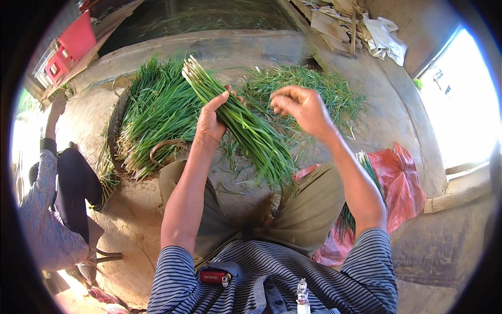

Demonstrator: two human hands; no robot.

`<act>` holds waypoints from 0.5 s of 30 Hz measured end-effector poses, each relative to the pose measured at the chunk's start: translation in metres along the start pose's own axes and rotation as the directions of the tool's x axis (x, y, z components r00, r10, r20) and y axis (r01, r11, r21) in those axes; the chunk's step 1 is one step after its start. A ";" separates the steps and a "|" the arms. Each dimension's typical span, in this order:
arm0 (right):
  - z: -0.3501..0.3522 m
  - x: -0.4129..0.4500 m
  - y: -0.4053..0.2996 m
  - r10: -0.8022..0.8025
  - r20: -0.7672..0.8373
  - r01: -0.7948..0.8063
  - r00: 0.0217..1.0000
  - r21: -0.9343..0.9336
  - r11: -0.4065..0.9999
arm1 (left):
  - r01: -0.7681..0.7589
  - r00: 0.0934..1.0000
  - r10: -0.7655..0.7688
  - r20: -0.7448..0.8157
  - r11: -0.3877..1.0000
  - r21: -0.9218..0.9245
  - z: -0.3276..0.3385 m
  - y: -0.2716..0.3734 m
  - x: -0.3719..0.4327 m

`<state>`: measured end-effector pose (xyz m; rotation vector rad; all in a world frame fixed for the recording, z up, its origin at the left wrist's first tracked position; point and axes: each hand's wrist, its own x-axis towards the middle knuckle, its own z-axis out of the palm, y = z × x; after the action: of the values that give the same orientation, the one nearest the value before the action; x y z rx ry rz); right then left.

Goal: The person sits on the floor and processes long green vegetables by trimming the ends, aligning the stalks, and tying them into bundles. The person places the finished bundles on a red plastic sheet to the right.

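Observation:
My left hand [215,115] is closed around a thick bundle of long green leafy stalks [247,121], likely garlic chives. Their pale cut ends point up and left, and the leaves hang down to the right between my knees. To the right of the bundle, my right hand [300,106] is raised with bent fingers and touches nothing; whether its fingertips meet is not clear. A large heap of the same greens [160,106] lies in a basket with a dark rim [116,129] to the left. Loose leaves and trimmings [313,88] are piled on the floor beyond my right hand.
A red plastic sheet [396,184] lies at my right, with more greens [370,168] on it. Another person [59,227] sits at the left. Pink plastic stools [59,64] stand at the upper left. A low concrete ledge [219,43] crosses the far side, before a dark area.

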<state>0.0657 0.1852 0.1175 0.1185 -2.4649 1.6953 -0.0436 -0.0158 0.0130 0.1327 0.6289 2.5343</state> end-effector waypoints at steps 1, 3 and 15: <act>0.005 -0.007 0.002 -0.003 0.062 0.002 0.998 0.015 1.000 | -0.007 1.000 0.007 0.006 1.000 0.005 0.000 -0.001 -0.001; 0.023 -0.015 0.006 0.105 0.086 -0.099 0.991 -0.073 0.992 | -0.012 1.000 0.012 0.028 1.000 0.009 0.001 -0.003 -0.004; 0.073 -0.009 0.010 -0.191 -0.007 0.174 0.982 -0.380 0.909 | -0.006 0.998 0.004 0.065 1.000 0.019 -0.007 -0.019 -0.015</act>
<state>0.0679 0.1208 0.0807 0.2547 -2.6000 1.1136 -0.0231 -0.0124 -0.0018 0.2223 0.6287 2.5185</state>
